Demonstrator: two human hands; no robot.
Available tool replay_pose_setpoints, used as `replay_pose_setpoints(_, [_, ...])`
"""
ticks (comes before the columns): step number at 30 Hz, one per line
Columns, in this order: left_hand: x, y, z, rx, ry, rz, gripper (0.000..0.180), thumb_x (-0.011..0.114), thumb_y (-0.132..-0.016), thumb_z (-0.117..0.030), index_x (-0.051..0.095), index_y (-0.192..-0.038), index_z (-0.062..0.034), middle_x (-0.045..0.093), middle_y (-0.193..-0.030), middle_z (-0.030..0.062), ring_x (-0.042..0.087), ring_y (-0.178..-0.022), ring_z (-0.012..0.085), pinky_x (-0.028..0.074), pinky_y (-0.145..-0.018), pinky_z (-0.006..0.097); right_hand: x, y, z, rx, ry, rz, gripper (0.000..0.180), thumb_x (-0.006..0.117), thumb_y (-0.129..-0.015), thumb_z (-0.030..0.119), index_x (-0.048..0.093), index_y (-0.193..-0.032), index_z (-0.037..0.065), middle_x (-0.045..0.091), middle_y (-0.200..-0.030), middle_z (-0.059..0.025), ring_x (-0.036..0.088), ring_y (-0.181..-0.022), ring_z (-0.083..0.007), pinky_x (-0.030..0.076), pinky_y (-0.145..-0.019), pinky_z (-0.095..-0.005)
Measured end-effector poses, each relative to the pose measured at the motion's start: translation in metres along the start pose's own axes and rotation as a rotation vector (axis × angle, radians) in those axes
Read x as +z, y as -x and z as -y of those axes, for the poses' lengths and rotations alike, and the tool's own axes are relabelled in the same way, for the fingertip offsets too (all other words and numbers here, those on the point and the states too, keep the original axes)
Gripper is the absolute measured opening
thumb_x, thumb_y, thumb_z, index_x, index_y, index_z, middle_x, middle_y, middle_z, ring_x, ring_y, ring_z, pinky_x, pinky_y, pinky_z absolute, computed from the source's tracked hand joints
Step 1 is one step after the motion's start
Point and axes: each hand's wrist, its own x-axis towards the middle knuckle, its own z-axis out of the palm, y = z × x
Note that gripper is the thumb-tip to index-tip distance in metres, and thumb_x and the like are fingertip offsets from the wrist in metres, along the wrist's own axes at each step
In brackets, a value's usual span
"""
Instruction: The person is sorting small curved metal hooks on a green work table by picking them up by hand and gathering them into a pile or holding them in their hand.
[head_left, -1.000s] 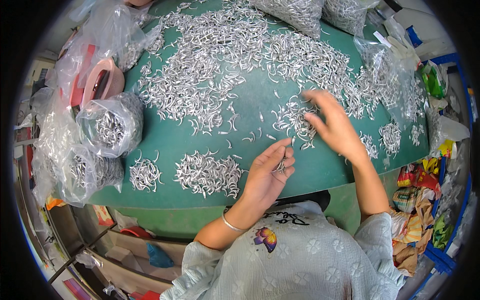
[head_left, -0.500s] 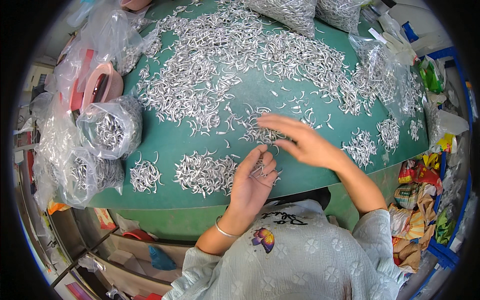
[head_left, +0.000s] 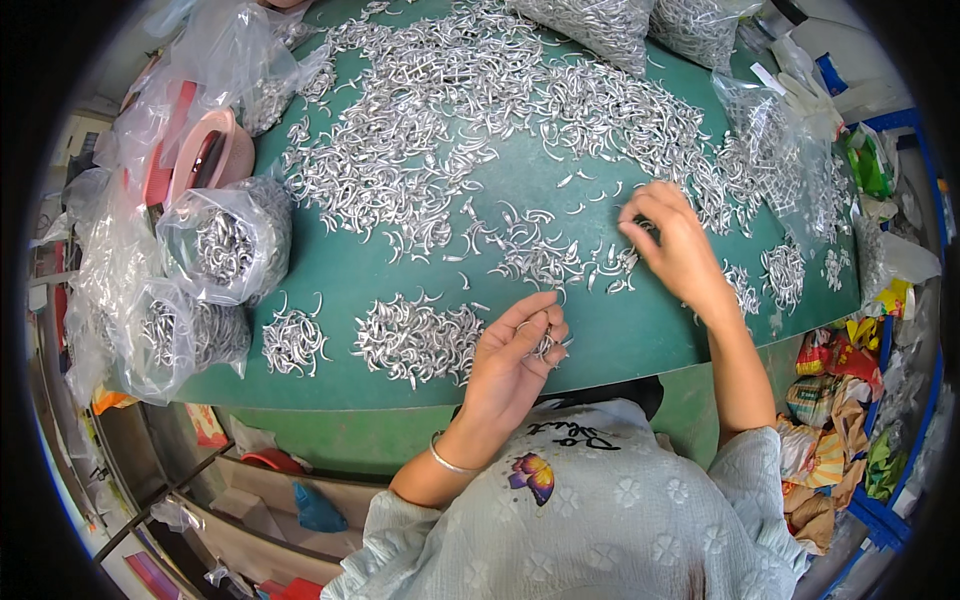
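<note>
Small curved silver metal pieces (head_left: 420, 110) are strewn in a wide heap over the green table (head_left: 520, 190). My left hand (head_left: 520, 350) is curled, palm up, around several of these pieces near the table's front edge. Left of it lies a dense pile of the pieces (head_left: 418, 338), and a smaller pile (head_left: 293, 342) is farther left. My right hand (head_left: 665, 230) is farther forward and to the right, its fingers bent down over the table beside a loose cluster of pieces (head_left: 540, 250). Its fingertips are partly hidden, so whether they pinch a piece is unclear.
Clear plastic bags of pieces (head_left: 225, 250) and a pink basket (head_left: 232, 150) line the left side. Full bags (head_left: 600, 30) lie at the back. Small piles (head_left: 782, 275) sit at right. Beyond the right edge stands a blue rack (head_left: 885, 500) beside coloured packets (head_left: 830, 360).
My right hand has moved right and away from my left hand, its fingers now bent downward. The left hand stays near the same place, its thumb now across the held pieces.
</note>
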Motion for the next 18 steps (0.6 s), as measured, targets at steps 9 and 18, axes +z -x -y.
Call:
replay_pose_setpoints(9, [-0.001,0.004,0.001,-0.063,-0.075,0.018,0.027,0.056,-0.093,-0.007,0.058,-0.120,-0.0001,0.061,-0.103,0.0044,0.056,-0.093,0.0117,0.047,-0.078,0.027,0.030,-0.012,0.018,-0.067,-0.010,0.071,0.007,0.065,-0.079,0.006,0.058,-0.082,0.005,0.055,-0.088,-0.0081,0.051,-0.086,-0.0285,0.038,-0.077,-0.0389])
replay_pose_setpoints(18, [0.000,0.000,0.001,-0.083,-0.056,0.014,0.028,0.058,-0.091,-0.005,0.058,-0.119,0.0003,0.061,-0.101,0.0062,0.056,-0.091,0.0141,0.047,-0.077,0.027,0.029,-0.010,0.031,0.001,0.069,-0.010,0.012,0.068,-0.076,0.006,0.059,-0.083,0.005,0.054,-0.083,-0.0073,0.050,-0.085,-0.0274,0.036,-0.075,-0.0381])
